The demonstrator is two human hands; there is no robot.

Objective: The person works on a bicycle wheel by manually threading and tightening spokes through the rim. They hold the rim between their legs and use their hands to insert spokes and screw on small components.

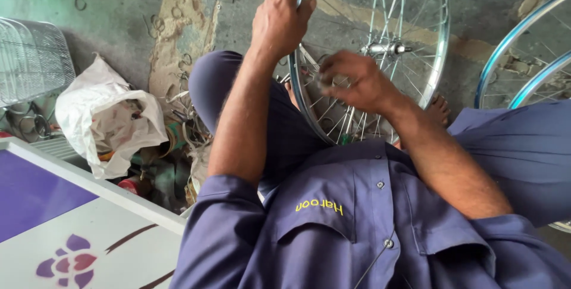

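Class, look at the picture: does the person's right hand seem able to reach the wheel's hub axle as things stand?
Probably yes. The right hand is already among the spokes just below the hub axle, and only open spokes lie between. The left hand grips the rim at the other side, out of the way.

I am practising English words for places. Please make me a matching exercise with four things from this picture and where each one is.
Things:
1. left hand
2. right hand
3. white bag
4. wire basket

Places:
A. at the far left edge
B. on the floor, left of the knee
C. on the wheel rim, at the top
D. among the spokes, below the hub

Pairs: 1-C, 2-D, 3-B, 4-A
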